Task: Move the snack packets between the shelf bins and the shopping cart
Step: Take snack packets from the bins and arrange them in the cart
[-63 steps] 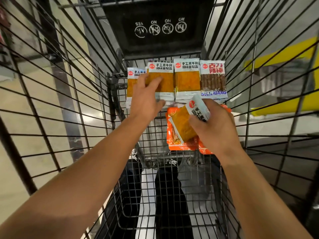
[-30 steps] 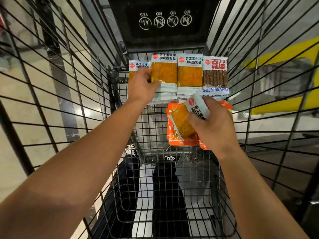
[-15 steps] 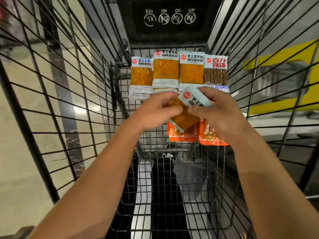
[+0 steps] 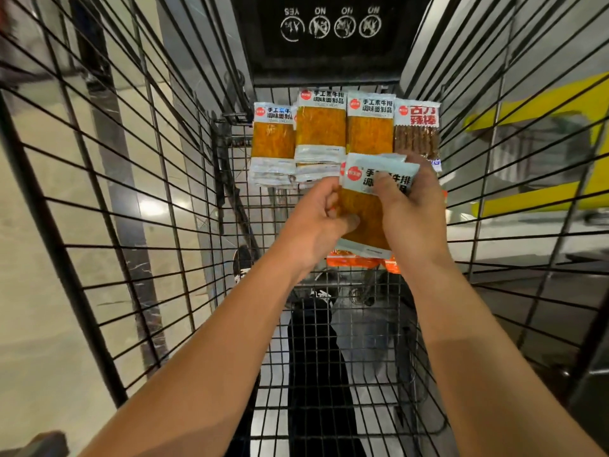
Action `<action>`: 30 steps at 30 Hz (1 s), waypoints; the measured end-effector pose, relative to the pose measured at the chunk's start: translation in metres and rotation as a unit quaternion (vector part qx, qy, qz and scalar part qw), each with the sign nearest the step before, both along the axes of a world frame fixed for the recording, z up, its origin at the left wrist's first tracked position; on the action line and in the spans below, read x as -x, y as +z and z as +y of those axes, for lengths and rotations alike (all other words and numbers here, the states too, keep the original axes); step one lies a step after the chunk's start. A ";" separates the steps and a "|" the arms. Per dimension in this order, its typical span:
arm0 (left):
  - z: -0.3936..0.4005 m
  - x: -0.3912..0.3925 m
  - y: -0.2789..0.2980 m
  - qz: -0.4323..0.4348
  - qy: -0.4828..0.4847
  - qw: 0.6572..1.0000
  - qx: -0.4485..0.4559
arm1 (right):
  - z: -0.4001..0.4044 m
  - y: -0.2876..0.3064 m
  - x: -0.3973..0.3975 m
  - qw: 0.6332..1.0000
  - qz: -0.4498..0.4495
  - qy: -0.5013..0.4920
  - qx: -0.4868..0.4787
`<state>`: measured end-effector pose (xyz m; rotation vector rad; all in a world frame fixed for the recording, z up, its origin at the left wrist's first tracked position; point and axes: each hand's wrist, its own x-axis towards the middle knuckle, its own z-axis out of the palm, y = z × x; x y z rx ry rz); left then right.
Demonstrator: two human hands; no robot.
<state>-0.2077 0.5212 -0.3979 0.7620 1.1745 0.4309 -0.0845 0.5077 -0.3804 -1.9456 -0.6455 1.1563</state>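
Note:
Both hands hold a small stack of orange snack packets [image 4: 364,209] with pale blue tops over the black wire cart [image 4: 138,179]. My left hand [image 4: 316,222] pinches the stack's lower left edge. My right hand [image 4: 412,212] grips its right side, thumb across the printed label. At the cart's far end lie three piles of the same orange packets [image 4: 319,130] in a row, with a brown stick-snack packet [image 4: 417,133] to their right. Red-orange packets [image 4: 356,260] show under the held stack, mostly hidden.
A black child-seat flap [image 4: 329,37] with white warning icons closes the cart's far end. Wire walls rise on both sides. Through the cart floor I see black trousers and shoes [image 4: 316,341]. A yellow structure [image 4: 543,103] stands outside on the right.
My left hand left the far row of packets and came back to take hold of the stack in my right hand. The stack has been raised and turned more upright.

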 end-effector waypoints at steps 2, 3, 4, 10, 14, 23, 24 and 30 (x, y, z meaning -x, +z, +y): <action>0.002 0.002 0.001 0.006 -0.009 1.000 -0.001 | 0.000 0.000 0.000 0.999 0.002 0.037 0.013; 0.002 0.003 0.001 0.010 -0.014 1.000 -0.003 | 0.001 0.000 0.000 0.999 0.004 0.050 0.017; 0.002 0.005 0.000 0.014 -0.018 1.000 -0.005 | 0.001 -0.001 -0.001 0.998 0.003 0.062 0.019; 0.001 0.004 0.001 0.036 -0.021 0.999 -0.026 | 0.007 -0.005 0.012 0.996 -0.001 0.081 0.023; 0.008 0.010 0.000 0.077 0.020 0.996 -0.035 | 0.021 -0.013 0.022 0.994 0.021 0.105 0.032; 0.096 0.066 -0.041 0.311 0.133 0.940 -0.048 | 0.055 -0.041 0.010 0.897 -0.255 0.355 0.065; 0.106 0.068 -0.047 0.330 0.121 0.935 -0.044 | 0.058 -0.043 0.005 0.884 -0.275 0.371 0.071; 0.141 0.060 -0.088 0.400 0.068 0.913 -0.048 | 0.067 -0.055 -0.003 0.829 -0.321 0.447 0.101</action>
